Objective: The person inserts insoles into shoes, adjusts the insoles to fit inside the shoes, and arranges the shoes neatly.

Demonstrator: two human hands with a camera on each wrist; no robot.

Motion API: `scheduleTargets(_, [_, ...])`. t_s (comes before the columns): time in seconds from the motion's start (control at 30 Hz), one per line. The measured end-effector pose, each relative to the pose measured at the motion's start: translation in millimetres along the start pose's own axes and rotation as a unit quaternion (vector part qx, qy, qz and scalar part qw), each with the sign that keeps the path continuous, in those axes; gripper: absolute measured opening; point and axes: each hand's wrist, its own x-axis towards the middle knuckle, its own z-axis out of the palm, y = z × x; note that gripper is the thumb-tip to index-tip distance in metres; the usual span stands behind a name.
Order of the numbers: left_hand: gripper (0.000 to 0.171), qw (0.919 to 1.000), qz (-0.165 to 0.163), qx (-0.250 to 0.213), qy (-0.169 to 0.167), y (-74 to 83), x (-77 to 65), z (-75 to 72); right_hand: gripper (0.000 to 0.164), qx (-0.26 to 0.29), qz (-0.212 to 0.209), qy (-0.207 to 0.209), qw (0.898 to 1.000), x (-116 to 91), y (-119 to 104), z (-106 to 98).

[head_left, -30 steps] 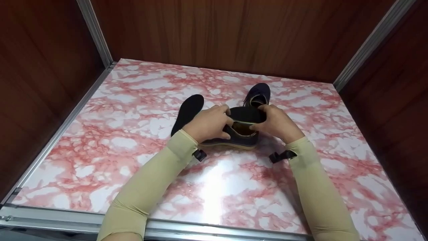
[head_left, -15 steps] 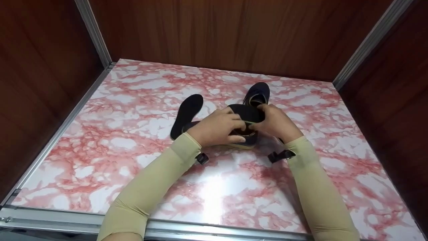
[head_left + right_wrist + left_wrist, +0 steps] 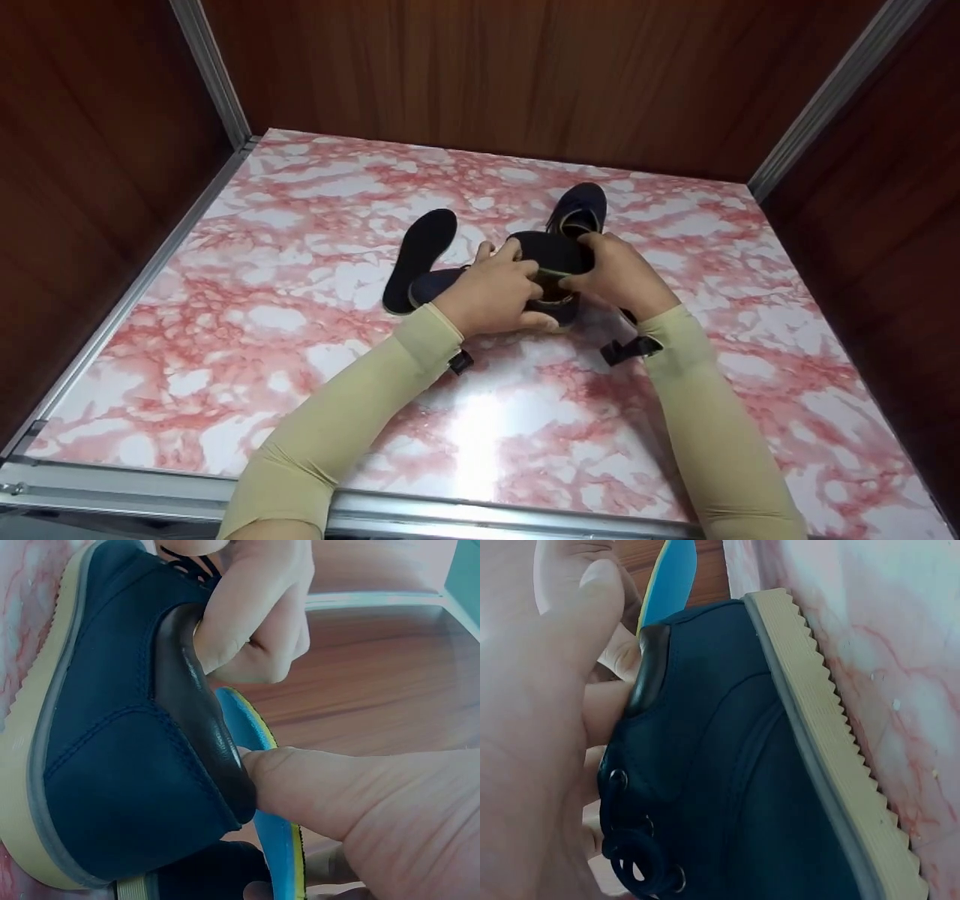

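Observation:
A dark navy lace-up shoe (image 3: pixel 727 727) with a cream serrated sole lies in the middle of the table, toe to the left. My left hand (image 3: pixel 491 296) grips it around the opening, thumb on the near side and fingers curled at the collar. My right hand (image 3: pixel 619 274) pinches an insole (image 3: pixel 551 251), black on top, with a blue underside and yellow edge in the wrist views. It stands tilted at the shoe's opening, partly behind the collar; how far it reaches inside is hidden. The right thumb is close to the heel collar (image 3: pixel 202 720).
A second black insole (image 3: pixel 420 259) lies flat just left of the shoe's toe. The other navy shoe (image 3: pixel 581 202) is behind the held insole, toe pointing away. Brown wood-look panels (image 3: pixel 525 75) enclose the pink-and-white marbled table (image 3: pixel 300 390), with a metal rail (image 3: pixel 480 514) along the front.
My left hand has slid right along the shoe toward its heel, uncovering the toe. My right hand stays nearly still, the insole still pinched.

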Motion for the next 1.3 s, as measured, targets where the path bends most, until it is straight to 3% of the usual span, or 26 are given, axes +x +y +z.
scheduleTargets(0.27, [0.069,0.9984,-0.027,0.015,0.047,-3.1,-1.0,-7.0,0.090,0.001,-0.004,-0.001,1.000,-0.2,-2.1,-1.6])
scheduleTargets(0.47, [0.049,0.9932,-0.048,-0.068,0.081,-18.5,-5.0,-22.5,0.090,-0.001,-0.006,-0.002,1.000,1.4,-1.9,-2.0])
scheduleTargets(0.63, [0.047,0.9857,-0.119,-0.113,0.038,-30.8,-10.5,-33.7,0.090,0.002,-0.005,-0.005,1.000,1.6,-0.6,-1.3])
scheduleTargets(0.77, [0.033,0.9776,-0.190,-0.090,0.005,-33.1,-14.4,-39.6,0.089,0.006,-0.009,0.001,1.000,1.0,0.7,-0.9])
scheduleTargets(0.87, [0.021,0.9745,-0.217,-0.058,0.013,-29.2,-14.5,-42.0,0.089,0.008,-0.011,0.003,1.000,0.7,1.3,-0.4])
scheduleTargets(0.97, [0.016,0.9803,-0.178,-0.029,0.080,-22.6,-13.2,-43.0,0.088,0.010,-0.012,0.005,1.000,0.9,1.3,-0.6])
scheduleTargets(1.07, [0.013,0.9823,-0.073,0.002,0.173,-14.4,-10.5,-41.1,0.088,0.009,-0.014,0.008,1.000,1.2,1.1,-1.2])
scheduleTargets(1.13, [0.010,0.9791,0.008,0.010,0.203,-8.6,-7.9,-37.3,0.087,0.009,-0.016,0.010,1.000,1.2,0.7,-1.3])
scheduleTargets(1.17, [0.008,0.9789,0.038,0.013,0.200,-5.6,-6.5,-34.2,0.086,0.009,-0.016,0.009,1.000,1.2,0.6,-1.1])
scheduleTargets(1.23, [0.019,0.9842,0.069,0.015,0.162,0.3,-4.7,-27.7,0.086,0.007,-0.016,0.008,1.000,1.6,0.8,-0.1])
scheduleTargets(1.3, [0.039,0.9935,0.057,0.009,0.098,5.4,-3.7,-20.2,0.085,0.004,-0.018,0.005,1.000,1.8,0.6,1.3])
